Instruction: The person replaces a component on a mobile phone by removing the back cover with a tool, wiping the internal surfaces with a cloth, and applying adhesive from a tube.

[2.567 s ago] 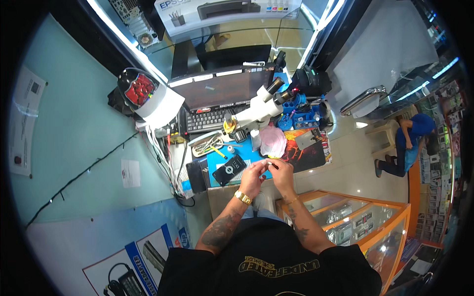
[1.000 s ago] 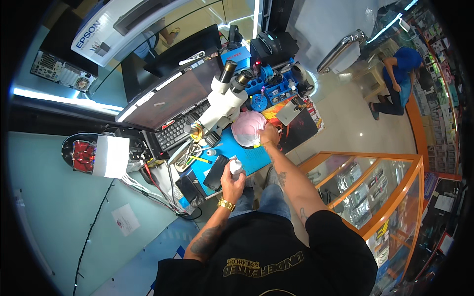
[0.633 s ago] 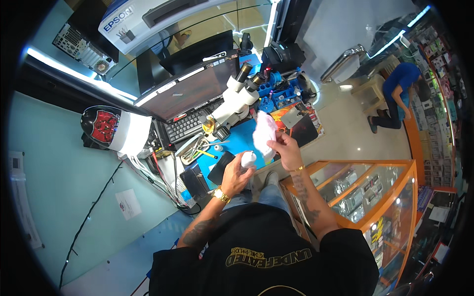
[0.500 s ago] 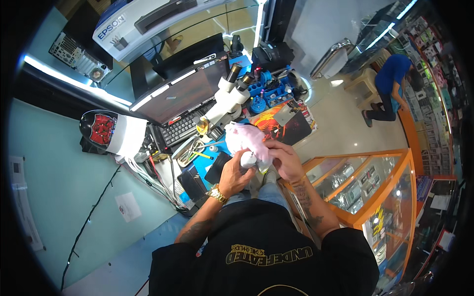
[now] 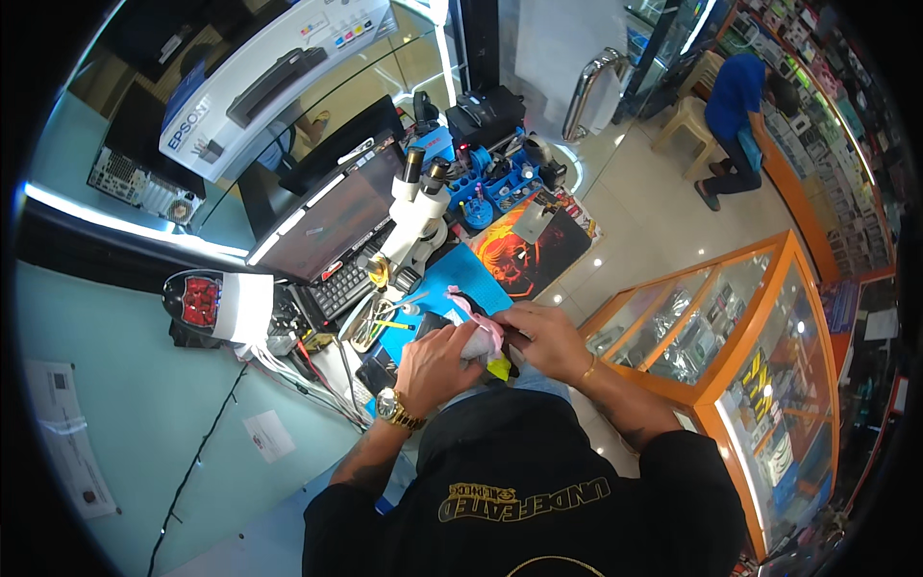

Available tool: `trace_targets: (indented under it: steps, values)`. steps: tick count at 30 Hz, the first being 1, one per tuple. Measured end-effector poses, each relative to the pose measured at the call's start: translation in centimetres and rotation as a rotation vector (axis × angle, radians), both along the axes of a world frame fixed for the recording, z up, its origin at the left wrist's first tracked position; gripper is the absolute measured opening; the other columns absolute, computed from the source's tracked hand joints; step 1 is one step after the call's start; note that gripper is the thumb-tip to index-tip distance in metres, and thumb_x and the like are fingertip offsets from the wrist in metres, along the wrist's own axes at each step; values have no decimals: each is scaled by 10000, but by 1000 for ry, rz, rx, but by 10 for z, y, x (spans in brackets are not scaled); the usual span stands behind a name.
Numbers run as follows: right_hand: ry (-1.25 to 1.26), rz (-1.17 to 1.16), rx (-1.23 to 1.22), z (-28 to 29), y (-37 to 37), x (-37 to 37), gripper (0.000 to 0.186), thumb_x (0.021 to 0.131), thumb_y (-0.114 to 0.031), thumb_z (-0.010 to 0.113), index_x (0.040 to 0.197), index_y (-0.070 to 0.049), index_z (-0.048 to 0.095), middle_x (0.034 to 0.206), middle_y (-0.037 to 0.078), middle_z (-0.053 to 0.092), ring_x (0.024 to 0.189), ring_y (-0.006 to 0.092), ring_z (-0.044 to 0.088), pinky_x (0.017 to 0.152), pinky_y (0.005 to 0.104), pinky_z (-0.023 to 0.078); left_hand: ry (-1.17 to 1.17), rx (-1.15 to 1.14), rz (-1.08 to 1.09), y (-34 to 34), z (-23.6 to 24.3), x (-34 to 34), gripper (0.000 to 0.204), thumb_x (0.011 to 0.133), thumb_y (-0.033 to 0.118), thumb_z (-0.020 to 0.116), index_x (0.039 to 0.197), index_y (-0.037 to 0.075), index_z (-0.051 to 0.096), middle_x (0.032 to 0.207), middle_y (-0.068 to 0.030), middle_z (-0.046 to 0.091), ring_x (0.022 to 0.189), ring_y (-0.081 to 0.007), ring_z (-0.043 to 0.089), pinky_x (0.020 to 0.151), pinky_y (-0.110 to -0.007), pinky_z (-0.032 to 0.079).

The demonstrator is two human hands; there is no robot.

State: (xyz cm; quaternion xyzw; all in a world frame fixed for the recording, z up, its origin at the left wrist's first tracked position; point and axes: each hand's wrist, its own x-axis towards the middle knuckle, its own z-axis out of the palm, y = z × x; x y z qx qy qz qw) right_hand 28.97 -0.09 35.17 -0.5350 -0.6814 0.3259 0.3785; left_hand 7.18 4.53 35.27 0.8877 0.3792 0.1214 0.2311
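My left hand (image 5: 433, 361), with a gold watch on its wrist, is wrapped round a greyish-white rounded thing (image 5: 475, 346) whose kind I cannot make out. A crumpled pink cloth (image 5: 486, 325) lies against it and sticks up between my hands. From the right, the fingers of my right hand (image 5: 544, 341) pinch the cloth's edge. Just below them shows a bright yellow-green piece (image 5: 499, 367). Both hands are in front of my body, over the near edge of a bench with a blue mat (image 5: 484, 279).
A white microscope (image 5: 409, 231) stands on the bench beside a keyboard (image 5: 343, 288) and monitor (image 5: 322, 216). Blue tool holders (image 5: 476, 212) and a red-black mat (image 5: 529, 245) lie beyond. An orange-framed glass case (image 5: 707, 394) is on the right; a person in blue (image 5: 738, 111) bends farther off.
My hands have moved slightly nearer my body. The pink cloth, a large bunch before, now shows as a narrow twisted strip. The yellow-green piece shows more. The whole view has shifted.
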Motion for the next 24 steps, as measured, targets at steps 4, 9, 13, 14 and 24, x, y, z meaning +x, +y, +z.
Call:
trace_targets:
  steps: [4, 9, 13, 14, 24]
  values:
    - [-58, -13, 51, -12, -3, 1, 245, 868, -49, 682, 1112, -22, 680, 976, 153, 689, 924, 386, 668, 800, 430, 552, 19, 107, 43, 1, -1, -2, 466, 740, 263, 760, 1155, 95, 632, 893, -76, 661, 825, -293, 679, 637, -424, 541]
    - [64, -15, -49, 7, 0, -3, 266, 860, -97, 705, 1110, -8, 680, 973, 150, 685, 861, 352, 686, 757, 418, 563, -15, 164, 57, 1, -3, 6, 412, 734, 231, 761, 1095, 79, 633, 892, -78, 659, 792, -294, 679, 619, -425, 533]
    - [91, -100, -153, 5, 3, -4, 264, 826, -103, 725, 1071, -6, 700, 988, 140, 677, 819, 293, 698, 735, 382, 567, -38, 174, 116, -2, 8, 13, 365, 744, 220, 753, 1058, 78, 632, 870, -83, 641, 748, -297, 674, 598, -432, 522]
    - [89, -98, -155, 5, 3, -4, 264, 826, -103, 725, 1071, -6, 700, 988, 140, 677, 819, 293, 698, 735, 382, 567, -39, 171, 119, -2, 10, 13, 365, 744, 220, 753, 1058, 78, 632, 870, -83, 641, 748, -297, 674, 598, -432, 522]
    - [22, 21, -14, 25, 7, 14, 241, 780, -46, 732, 1015, 6, 706, 916, 131, 660, 773, 279, 689, 705, 364, 548, 20, 160, 3, 5, 36, 8, 431, 773, 279, 743, 1127, 53, 646, 851, -82, 632, 774, -283, 675, 610, -422, 531]
